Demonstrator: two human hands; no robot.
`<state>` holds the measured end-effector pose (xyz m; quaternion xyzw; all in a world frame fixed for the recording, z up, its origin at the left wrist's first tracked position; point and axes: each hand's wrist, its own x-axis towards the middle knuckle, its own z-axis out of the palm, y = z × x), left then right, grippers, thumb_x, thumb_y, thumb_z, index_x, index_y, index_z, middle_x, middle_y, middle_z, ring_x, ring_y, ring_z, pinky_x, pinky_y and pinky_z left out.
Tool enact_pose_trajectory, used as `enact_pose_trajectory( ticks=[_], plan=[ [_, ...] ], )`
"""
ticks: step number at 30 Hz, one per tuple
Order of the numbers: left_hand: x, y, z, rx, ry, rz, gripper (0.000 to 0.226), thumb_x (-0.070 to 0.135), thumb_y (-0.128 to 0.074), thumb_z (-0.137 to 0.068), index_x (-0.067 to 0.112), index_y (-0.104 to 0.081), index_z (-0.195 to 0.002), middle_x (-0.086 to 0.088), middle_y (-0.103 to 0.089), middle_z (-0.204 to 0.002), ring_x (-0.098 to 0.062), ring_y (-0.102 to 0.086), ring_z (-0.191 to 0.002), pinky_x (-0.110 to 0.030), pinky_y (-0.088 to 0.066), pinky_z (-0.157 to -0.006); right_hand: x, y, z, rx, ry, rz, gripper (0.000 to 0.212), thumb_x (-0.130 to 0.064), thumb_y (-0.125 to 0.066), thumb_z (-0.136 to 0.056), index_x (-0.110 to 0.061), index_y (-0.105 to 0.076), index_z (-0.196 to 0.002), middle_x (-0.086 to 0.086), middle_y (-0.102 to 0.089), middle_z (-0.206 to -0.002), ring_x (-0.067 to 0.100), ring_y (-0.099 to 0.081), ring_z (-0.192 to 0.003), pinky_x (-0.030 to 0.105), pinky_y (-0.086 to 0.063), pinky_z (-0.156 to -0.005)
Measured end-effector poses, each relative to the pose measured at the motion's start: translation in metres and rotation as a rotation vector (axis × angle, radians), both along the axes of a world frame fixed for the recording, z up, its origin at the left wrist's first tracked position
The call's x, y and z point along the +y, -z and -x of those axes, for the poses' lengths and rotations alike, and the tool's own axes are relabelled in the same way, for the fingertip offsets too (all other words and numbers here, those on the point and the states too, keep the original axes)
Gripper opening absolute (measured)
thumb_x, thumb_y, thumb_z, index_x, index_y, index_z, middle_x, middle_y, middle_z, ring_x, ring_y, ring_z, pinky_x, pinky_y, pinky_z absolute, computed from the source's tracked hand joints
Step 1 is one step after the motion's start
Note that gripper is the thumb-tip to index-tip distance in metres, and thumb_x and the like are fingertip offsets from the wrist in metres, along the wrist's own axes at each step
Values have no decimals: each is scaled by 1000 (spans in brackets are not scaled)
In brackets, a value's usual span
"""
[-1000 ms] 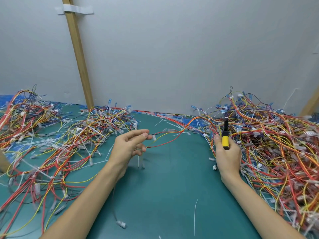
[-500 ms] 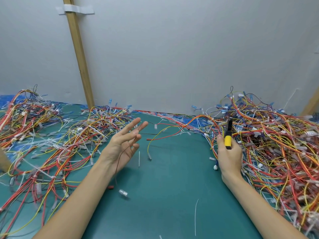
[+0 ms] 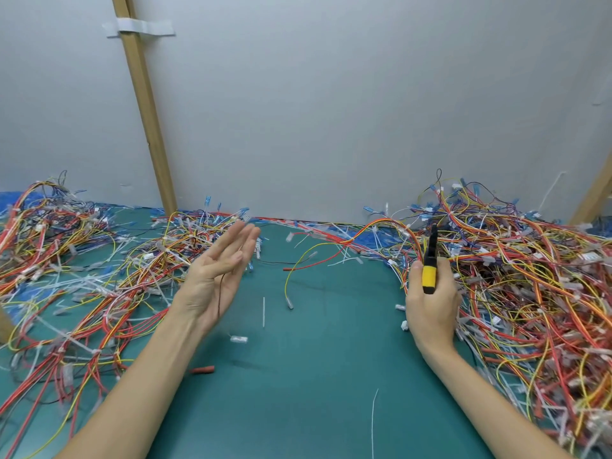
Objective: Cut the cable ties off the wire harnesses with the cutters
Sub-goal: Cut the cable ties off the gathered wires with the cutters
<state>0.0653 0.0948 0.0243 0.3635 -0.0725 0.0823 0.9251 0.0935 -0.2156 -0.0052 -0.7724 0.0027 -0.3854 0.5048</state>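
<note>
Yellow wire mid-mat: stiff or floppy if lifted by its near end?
Probably floppy: the yellow wire lies in a loose curve on the green mat. Likely very light, being so thin. Its far end seems to join the right pile, so it may snag.

Pale grey wall [image 3: 331,111] fills the whole upper view, plain and softly, evenly lit. A wooden post [image 3: 145,120] slants up across it on the left, with a strip of white tape [image 3: 139,28] laid over it near the top. A second post [image 3: 592,200] peeks in at the right edge. Down below, a dark green tabletop [image 3: 314,376] runs back to the wall, blue sheet [image 3: 6,197] showing far left.
</note>
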Motion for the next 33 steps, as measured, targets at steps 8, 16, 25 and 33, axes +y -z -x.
enact_pose_trajectory(
  ticks=[8,16,25,33],
  plan=[
    [-27,8,-5,-59,-667,-778,33,-8,-44,-101,14,-64,-113,-1,-72,-103,-6,-70,-91,-27,-55,-90,9,-2,4,-102,-29,59,8,-37,-48,-96,-31,-43,-99,3,-62,-73,26,-66,-68,46,-52,-60],
    [-17,7,2,30,-680,-869,23,9,-70,-90,28,-76,-101,-5,-62,-112,-7,-53,-96,-15,-40,-90,1,1,-5,-116,-13,-67,8,-26,-49,-100,-20,-47,-104,-17,-60,-67,-7,-62,-64,7,-39,-54],
    [-20,8,-2,8,-466,-618,15,0,-55,-98,8,-67,-103,-10,-71,-100,-7,-71,-87,-18,-54,-84,3,1,-3,-129,-23,-64,11,-27,-48,-99,-18,-48,-103,-11,-56,-71,-8,-60,-65,5,-39,-57],
    [-17,-1,2,10,-239,-304,24,7,-48,-97,7,-67,-82,-4,-70,-81,-24,-73,-93,-24,-57,-83,2,3,-5,-118,7,-53,5,-31,-48,-98,-27,-47,-101,-11,-59,-73,-6,-62,-68,6,-38,-59]
  ],
)
